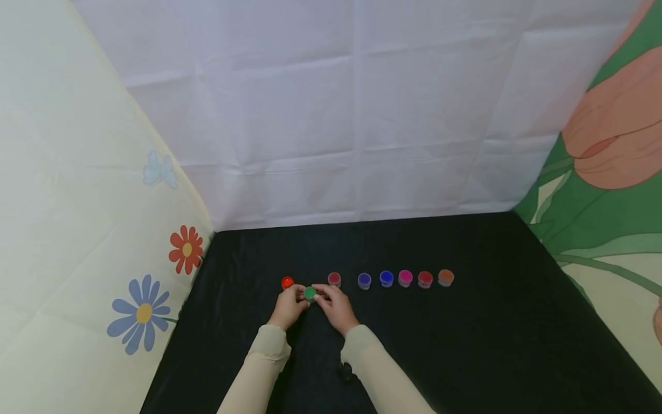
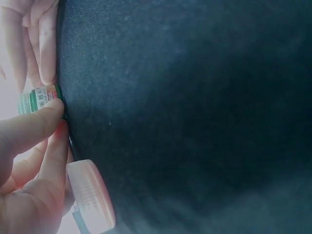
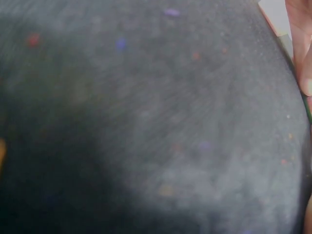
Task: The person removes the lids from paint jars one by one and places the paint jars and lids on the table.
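Note:
Both hands meet at a small paint pot with a green lid (image 1: 310, 293), left of the middle of the black cloth. My left hand (image 1: 287, 309) pinches it from the left; in the left wrist view its thumb (image 2: 41, 124) lies against the printed label of the pot (image 2: 46, 97). From the other side my right hand (image 1: 337, 307) holds the pot between thumb and fingers. Just beyond the left hand stands an orange-red pot (image 1: 287, 282). A dark red pot (image 1: 334, 279) is behind the right fingers. The right wrist view catches only fingers (image 3: 303, 63) at its edge.
Farther right, a row holds a violet pot (image 1: 364, 280), a blue pot (image 1: 386, 279), a pink pot (image 1: 405, 278), a red pot (image 1: 425, 279) and an orange-brown pot (image 1: 446, 278). Black cloth (image 1: 465, 345) covers the table. White sheeting (image 1: 357, 115) hangs behind; flowered sheets flank it.

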Available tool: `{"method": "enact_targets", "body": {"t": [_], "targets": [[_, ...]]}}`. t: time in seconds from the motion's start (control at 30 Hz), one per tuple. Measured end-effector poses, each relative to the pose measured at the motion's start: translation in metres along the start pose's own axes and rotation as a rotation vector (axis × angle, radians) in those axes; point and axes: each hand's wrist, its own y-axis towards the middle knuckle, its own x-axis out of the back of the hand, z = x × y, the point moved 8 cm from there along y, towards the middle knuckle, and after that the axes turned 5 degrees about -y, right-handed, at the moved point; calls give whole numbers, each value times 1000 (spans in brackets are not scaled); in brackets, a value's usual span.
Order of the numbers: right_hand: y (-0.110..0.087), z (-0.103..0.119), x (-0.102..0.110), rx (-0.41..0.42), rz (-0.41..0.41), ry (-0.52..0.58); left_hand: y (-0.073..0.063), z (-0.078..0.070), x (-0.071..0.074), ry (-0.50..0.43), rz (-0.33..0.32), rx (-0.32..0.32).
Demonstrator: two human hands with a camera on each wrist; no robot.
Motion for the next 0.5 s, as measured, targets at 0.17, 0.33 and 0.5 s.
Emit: {"method": "enact_targets", "body": {"t": [0.17, 0.33, 0.5], "targets": [[-1, -2, -2, -27, 5, 28, 1, 1, 0, -5, 0, -9], [-1, -4, -3, -52, 9, 30, 1, 2, 0, -10, 1, -13], [0, -3, -3, -36, 13, 21, 1, 2, 0, -19, 1, -6]]}}
